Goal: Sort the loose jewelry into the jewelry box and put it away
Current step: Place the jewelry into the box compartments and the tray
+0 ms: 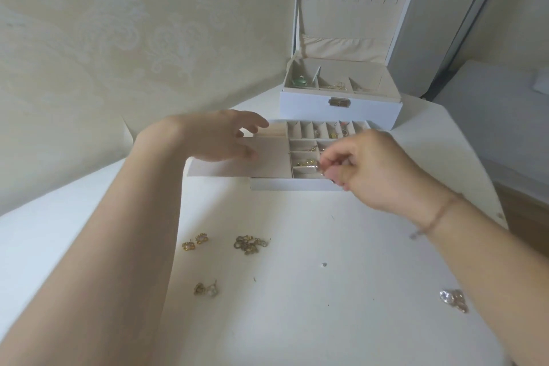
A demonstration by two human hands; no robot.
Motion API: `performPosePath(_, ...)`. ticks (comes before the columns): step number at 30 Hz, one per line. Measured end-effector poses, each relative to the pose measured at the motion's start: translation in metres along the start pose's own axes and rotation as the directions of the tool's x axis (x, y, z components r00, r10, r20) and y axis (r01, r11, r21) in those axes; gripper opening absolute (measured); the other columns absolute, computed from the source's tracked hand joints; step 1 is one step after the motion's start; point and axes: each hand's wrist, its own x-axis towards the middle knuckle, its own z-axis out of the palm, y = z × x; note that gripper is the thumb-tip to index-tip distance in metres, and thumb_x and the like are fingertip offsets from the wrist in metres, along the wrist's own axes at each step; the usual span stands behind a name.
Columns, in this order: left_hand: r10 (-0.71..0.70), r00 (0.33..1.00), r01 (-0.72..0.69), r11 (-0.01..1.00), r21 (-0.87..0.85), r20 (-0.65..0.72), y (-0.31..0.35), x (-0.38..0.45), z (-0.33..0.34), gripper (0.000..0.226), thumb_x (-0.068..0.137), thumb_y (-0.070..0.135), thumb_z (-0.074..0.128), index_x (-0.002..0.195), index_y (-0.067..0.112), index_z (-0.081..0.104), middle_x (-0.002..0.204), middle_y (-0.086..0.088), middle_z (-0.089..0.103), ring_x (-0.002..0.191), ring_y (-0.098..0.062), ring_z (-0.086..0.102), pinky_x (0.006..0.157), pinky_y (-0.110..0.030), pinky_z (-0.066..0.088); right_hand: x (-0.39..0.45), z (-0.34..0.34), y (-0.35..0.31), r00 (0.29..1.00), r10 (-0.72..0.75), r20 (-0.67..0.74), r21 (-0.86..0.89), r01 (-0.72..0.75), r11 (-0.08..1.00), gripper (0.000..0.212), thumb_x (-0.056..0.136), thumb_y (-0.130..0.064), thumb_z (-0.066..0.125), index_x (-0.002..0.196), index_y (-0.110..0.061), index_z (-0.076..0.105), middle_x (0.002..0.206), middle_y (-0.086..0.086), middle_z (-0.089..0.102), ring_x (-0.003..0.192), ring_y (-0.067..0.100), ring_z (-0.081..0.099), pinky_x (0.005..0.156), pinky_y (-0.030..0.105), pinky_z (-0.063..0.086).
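The bench (pixel 341 246) lies bare through its middle, between the loose pieces near its left and right edges. At the far edge the open jewelry box (pixel 341 107) blocks the corner, its lid upright. The divided tray (pixel 294 184) sits just in front, touching or nearly touching it. Both hands, left hand (pixel 219 140) and right hand (pixel 365 166), hang over the tray, covering its near compartments.

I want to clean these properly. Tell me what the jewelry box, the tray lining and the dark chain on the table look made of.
Jewelry box: smooth white covering, likely faux leather; faint sheen, metal clasp.
Tray lining: matte beige fabric, probably velvet or suede-like; no shine.
Dark chain: dull brassy metal links, looks tarnished or antique-finished; real metal unclear.
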Motion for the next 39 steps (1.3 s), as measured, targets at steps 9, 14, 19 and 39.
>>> performPosePath(9,0.024,1.000,-0.025,0.996,0.087,0.013,0.005,0.003,0.002,0.056,0.090,0.042,0.063,0.139,0.049,0.037,0.139,0.021,0.043,0.126,-0.008,0.047,0.106,-0.037,0.040,0.046,0.008,-0.007,0.972,0.064,0.224,-0.284,0.002,0.959,0.011,0.082,-0.008,0.071,0.084,-0.018,0.075,0.067,-0.014,0.057,0.065,-0.003,0.049,0.055,0.010,0.036)
performPosePath(14,0.181,0.983,-0.179,0.982,0.052,-0.028,0.021,0.006,0.008,0.030,0.087,0.040,0.066,0.113,0.054,0.059,0.134,0.026,0.046,0.125,-0.006,0.046,0.108,-0.037,0.038,0.038,-0.006,-0.006,0.974,0.053,0.219,-0.219,-0.004,0.976,0.032,0.081,0.000,0.060,0.078,-0.031,0.069,0.070,-0.011,0.068,0.059,-0.006,0.056,0.052,0.005,0.041)
performPosePath(19,0.317,0.947,-0.313,0.946,0.083,-0.048,0.041,0.013,0.023,0.007,0.084,0.039,0.069,0.091,0.042,0.070,0.103,0.019,0.056,0.102,-0.009,0.055,0.095,-0.037,0.046,0.002,-0.040,0.006,0.993,0.006,0.120,-0.175,0.015,0.985,0.023,0.089,-0.009,0.060,0.090,-0.030,0.071,0.075,-0.012,0.066,0.063,-0.007,0.057,0.051,0.002,0.039)
performPosePath(39,0.240,0.969,-0.234,0.968,0.091,-0.064,0.043,0.007,0.020,0.025,0.090,0.023,0.057,0.102,0.043,0.064,0.099,0.014,0.061,0.096,-0.013,0.059,0.084,-0.032,0.049,-0.132,-0.038,0.034,0.950,0.203,0.239,-0.365,-0.106,0.925,0.014,0.082,-0.046,0.060,0.079,-0.035,0.051,0.079,-0.018,0.059,0.075,0.000,0.054,0.062,0.020,0.048)
